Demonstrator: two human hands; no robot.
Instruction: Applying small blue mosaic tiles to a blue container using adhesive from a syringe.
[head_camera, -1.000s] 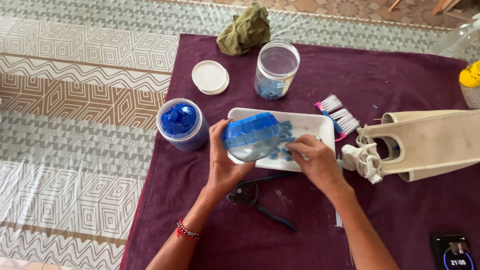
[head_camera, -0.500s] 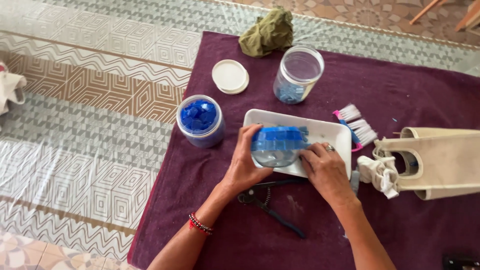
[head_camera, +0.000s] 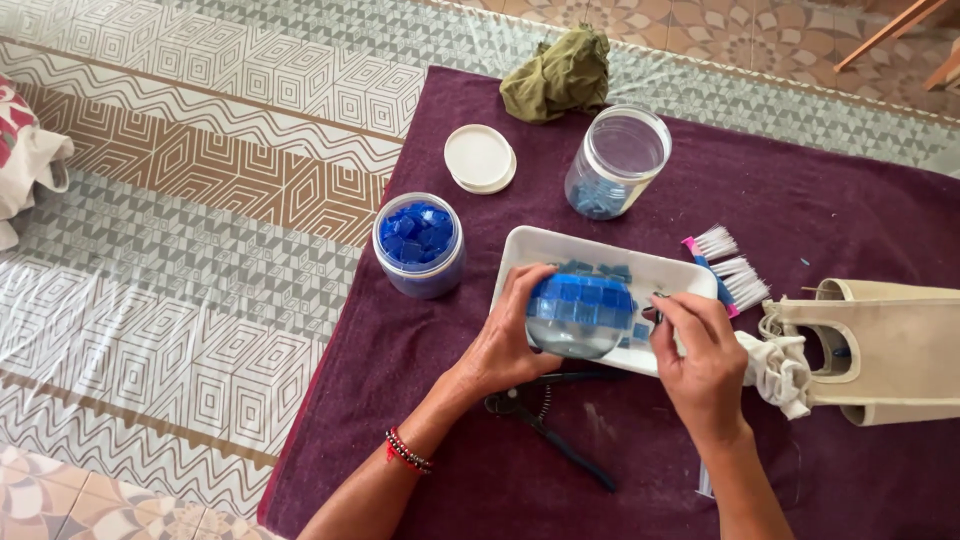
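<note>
- Left hand (head_camera: 505, 335): fingers wrapped around the left side of a round glass bowl (head_camera: 580, 318), gripping it. Bowl is part-covered with blue mosaic tiles in rows on its upper side; lower part is bare clear glass.
- Bowl sits over the white rectangular tray (head_camera: 610, 268), held on its side; can't tell if it touches the tray.
- Right hand (head_camera: 700, 358): at the bowl's right edge, fingertips curled together toward the tiled surface. Can't tell whether they pinch a tile.
- Loose blue tile pieces (head_camera: 600, 270) lie in the tray behind the bowl.
- Jar of dark blue tiles (head_camera: 420, 245), open, just left of the tray.
- Clear jar (head_camera: 617, 162), open, few pale blue pieces at the bottom, beyond the tray; white lid (head_camera: 480, 158) to its left.
- Black tile nippers (head_camera: 545, 415) on the maroon cloth (head_camera: 880, 220), just below the tray, between the 2 forearms.
- 2 small brushes (head_camera: 728, 268) with white bristles at the tray's right end.
- Cream canvas bag (head_camera: 880, 345) at right; green crumpled rag (head_camera: 560, 75) at the far edge.
- Red and black beaded bracelet (head_camera: 405, 450) on the left wrist.
</note>
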